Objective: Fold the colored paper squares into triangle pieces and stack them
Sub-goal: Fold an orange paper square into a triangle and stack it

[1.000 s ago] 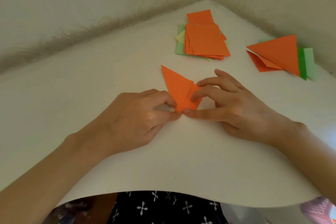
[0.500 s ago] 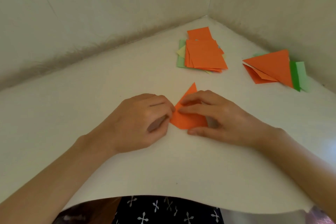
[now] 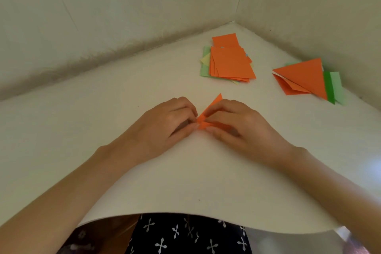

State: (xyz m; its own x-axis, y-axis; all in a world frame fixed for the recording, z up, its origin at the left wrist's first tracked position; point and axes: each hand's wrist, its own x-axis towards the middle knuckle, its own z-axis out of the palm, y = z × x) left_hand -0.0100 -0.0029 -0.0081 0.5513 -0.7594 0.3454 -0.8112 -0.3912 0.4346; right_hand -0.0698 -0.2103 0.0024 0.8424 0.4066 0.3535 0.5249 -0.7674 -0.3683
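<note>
A small orange paper piece [image 3: 208, 112], partly folded, lies on the white table [image 3: 103, 109] in the middle of the view. My left hand [image 3: 167, 121] pinches its left corner with curled fingertips. My right hand [image 3: 237, 126] covers its right half, fingers curled over the fold and thumb against its near edge. Only the far tip and the middle strip of the paper show between my hands. A pile of flat orange, green and yellow paper squares [image 3: 231, 62] lies behind. A stack of folded triangles [image 3: 305, 78], orange on top of green, lies at the far right.
Cream walls [image 3: 123, 16] close the table on the far left and far right and meet in a corner behind the square pile. The table's near edge [image 3: 185, 214] curves above my lap, which is covered in dark patterned cloth.
The long orange triangle has been folded into a smaller piece. Both hands closed in over it, and the view tilted so the piles sit lower in the frame.
</note>
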